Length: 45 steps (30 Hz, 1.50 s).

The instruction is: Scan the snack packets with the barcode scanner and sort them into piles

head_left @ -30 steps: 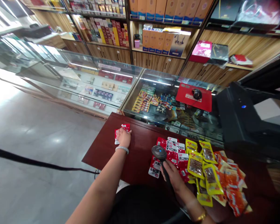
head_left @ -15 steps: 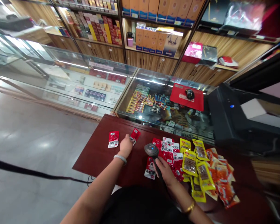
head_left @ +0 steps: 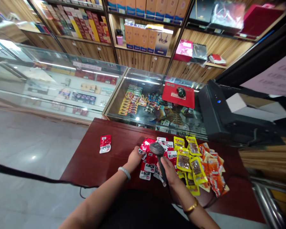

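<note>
Scanner (head_left: 157, 149) gripped in right hand (head_left: 168, 170) | left hand (head_left: 134, 156) pinching red packet (head_left: 145, 146) just beside it

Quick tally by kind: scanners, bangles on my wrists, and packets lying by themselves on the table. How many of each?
scanner: 1, in the right hand
bangles: 2, a white bangle and a gold bangle
red packet lying alone: 1
total: 4
</note>
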Each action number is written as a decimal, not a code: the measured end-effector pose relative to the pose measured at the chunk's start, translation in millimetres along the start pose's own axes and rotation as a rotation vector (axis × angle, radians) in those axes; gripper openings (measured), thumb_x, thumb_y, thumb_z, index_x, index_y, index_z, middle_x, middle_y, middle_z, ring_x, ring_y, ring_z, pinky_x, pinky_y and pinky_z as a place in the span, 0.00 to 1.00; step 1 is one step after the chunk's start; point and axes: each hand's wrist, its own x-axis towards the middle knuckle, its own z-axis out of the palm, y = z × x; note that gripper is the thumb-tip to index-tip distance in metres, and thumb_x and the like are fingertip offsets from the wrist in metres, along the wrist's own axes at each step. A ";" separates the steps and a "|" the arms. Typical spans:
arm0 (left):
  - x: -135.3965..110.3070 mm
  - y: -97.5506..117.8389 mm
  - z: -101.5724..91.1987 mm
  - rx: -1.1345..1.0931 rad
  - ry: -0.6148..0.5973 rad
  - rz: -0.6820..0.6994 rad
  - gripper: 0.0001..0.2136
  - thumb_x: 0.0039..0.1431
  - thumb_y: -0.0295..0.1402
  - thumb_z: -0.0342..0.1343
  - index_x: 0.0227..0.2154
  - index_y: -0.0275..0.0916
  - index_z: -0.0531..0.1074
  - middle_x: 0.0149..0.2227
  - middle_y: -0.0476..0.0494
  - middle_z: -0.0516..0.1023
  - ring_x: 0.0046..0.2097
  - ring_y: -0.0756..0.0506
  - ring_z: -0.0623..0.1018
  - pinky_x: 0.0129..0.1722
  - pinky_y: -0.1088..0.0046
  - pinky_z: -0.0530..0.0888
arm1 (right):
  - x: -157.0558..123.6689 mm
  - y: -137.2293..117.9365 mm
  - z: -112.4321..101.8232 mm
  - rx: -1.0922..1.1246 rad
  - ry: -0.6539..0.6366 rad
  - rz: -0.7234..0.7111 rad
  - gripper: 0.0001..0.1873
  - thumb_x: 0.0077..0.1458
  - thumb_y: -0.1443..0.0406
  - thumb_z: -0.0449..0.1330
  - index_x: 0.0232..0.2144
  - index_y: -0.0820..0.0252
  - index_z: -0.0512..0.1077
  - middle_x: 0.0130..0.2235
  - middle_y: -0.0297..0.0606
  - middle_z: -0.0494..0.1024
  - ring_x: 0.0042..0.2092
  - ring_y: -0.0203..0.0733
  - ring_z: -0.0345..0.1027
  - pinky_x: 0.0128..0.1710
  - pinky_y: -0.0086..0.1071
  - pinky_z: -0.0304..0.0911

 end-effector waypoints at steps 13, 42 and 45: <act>9.0 -6.2 -37.4 0.019 0.237 0.093 0.08 0.57 0.34 0.58 0.40 0.40 0.74 0.41 0.42 0.79 0.44 0.44 0.76 0.48 0.70 0.69 | -7.8 23.7 -1.8 -0.097 0.025 0.101 0.25 0.47 0.42 0.64 0.31 0.55 0.68 0.21 0.29 0.69 0.19 0.33 0.57 0.17 0.26 0.48; -10.6 -15.1 33.8 -0.352 0.038 0.049 0.11 0.56 0.35 0.58 0.38 0.38 0.63 0.35 0.43 0.77 0.37 0.45 0.78 0.39 0.70 0.72 | -21.3 2.3 2.1 -0.075 -0.026 0.038 0.25 0.49 0.42 0.62 0.29 0.56 0.65 0.20 0.25 0.65 0.17 0.29 0.51 0.16 0.25 0.46; -15.0 -4.4 37.7 -0.377 0.021 0.070 0.11 0.55 0.35 0.59 0.37 0.38 0.63 0.34 0.43 0.77 0.37 0.44 0.78 0.39 0.69 0.72 | -26.0 6.8 -11.9 -0.039 0.025 0.053 0.26 0.47 0.41 0.62 0.30 0.57 0.66 0.20 0.25 0.65 0.18 0.29 0.52 0.16 0.24 0.46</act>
